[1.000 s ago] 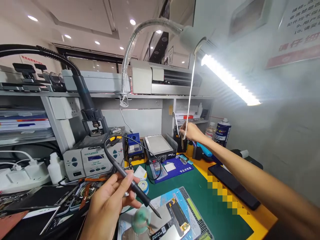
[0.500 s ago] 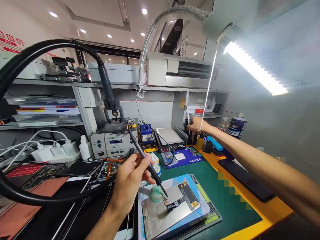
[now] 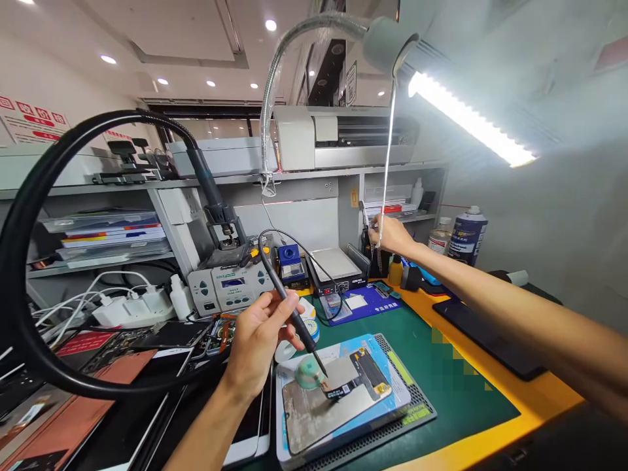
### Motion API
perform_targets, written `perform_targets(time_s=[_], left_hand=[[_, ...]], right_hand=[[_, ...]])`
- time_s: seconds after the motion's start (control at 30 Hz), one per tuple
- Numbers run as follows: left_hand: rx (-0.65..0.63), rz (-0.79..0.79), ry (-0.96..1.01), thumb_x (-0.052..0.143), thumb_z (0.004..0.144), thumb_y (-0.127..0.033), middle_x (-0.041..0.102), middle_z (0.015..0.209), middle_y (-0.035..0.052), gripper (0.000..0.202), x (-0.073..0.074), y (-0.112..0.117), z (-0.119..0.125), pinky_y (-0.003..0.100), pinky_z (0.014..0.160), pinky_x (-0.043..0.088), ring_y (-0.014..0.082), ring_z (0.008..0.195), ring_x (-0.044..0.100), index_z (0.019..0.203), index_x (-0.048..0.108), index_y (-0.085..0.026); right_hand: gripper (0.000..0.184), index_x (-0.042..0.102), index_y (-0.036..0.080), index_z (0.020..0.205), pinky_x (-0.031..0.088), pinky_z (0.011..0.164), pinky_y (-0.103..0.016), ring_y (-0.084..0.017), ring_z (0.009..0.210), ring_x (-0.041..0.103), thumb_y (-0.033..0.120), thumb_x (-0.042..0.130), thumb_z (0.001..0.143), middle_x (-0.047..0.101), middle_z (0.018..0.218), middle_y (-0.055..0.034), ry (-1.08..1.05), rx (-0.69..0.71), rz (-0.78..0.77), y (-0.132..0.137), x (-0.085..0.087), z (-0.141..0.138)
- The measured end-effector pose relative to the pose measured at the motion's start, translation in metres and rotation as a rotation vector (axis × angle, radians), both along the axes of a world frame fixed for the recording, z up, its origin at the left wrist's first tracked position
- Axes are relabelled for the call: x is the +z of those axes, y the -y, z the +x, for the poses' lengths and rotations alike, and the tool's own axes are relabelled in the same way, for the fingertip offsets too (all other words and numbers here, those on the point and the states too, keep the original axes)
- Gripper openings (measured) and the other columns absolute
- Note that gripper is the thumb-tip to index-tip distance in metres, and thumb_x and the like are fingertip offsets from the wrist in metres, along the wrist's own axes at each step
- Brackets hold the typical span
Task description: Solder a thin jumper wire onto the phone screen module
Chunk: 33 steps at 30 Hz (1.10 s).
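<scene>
My left hand [image 3: 260, 333] is closed round a black soldering iron [image 3: 289, 307], held like a pen. Its tip rests at a green blob [image 3: 307, 376] on a grey display panel [image 3: 314, 412] lying on a blue sheet over a perforated pad. A black flex part [image 3: 366, 373] lies on the panel's right side. My right hand [image 3: 387, 234] is stretched far back to a black tool holder [image 3: 370, 258], with its fingers pinched on a thin tool standing in it.
A soldering station [image 3: 230, 284] and a small hot plate [image 3: 333, 265] stand at the back. A thick black hose [image 3: 29, 261] loops on the left. A dark phone [image 3: 490, 333] lies right, a spray can [image 3: 467, 235] behind it. The bright lamp [image 3: 466, 118] hangs overhead.
The view has shifted. My left hand has brought the iron's tip down to the green blob on the panel. My right hand stays at the tool holder.
</scene>
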State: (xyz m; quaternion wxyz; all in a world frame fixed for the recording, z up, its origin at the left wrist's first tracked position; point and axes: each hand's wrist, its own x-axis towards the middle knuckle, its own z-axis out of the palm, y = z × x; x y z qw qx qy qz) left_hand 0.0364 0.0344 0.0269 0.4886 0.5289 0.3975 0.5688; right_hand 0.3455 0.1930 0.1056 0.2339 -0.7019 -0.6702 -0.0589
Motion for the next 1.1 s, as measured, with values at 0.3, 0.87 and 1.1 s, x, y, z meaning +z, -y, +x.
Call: perform_targets(time_s=[0.3,0.87,1.1], left_hand=[[-0.022,-0.014,-0.115,0.072,0.102,-0.034,0.069,0.086,-0.0030,0.020,0.031,-0.003,0.011,0.020,0.051,0.053,0.0057,0.054,0.057,0.103,0.068,-0.014],[-0.045,-0.036,-0.152,0.070,0.103,-0.038,0.069,0.085,-0.0029,0.023,0.032,-0.005,0.027,0.020,0.052,0.053,0.0060,0.054,0.057,0.102,0.068,-0.015],[-0.044,-0.022,-0.141,0.076,0.096,-0.045,0.070,0.087,-0.0020,0.032,0.029,-0.006,0.025,0.021,0.052,0.053,0.0061,0.054,0.057,0.103,0.067,-0.015]], right_hand=[[0.033,0.069,0.017,0.134,0.063,0.094,-0.048,-0.029,0.113,0.073,0.034,0.075,0.106,0.070,0.135,-0.0119,0.004,0.009,-0.025,-0.010,0.007,0.011],[0.030,0.069,0.018,0.133,0.065,0.090,-0.046,-0.028,0.107,0.074,0.034,0.073,0.107,0.071,0.133,-0.0099,-0.004,0.143,-0.238,-0.013,0.031,0.023],[0.035,0.068,0.016,0.135,0.064,0.094,-0.048,-0.030,0.112,0.073,0.034,0.075,0.106,0.069,0.136,-0.0118,0.064,0.135,-0.254,-0.011,0.048,0.016]])
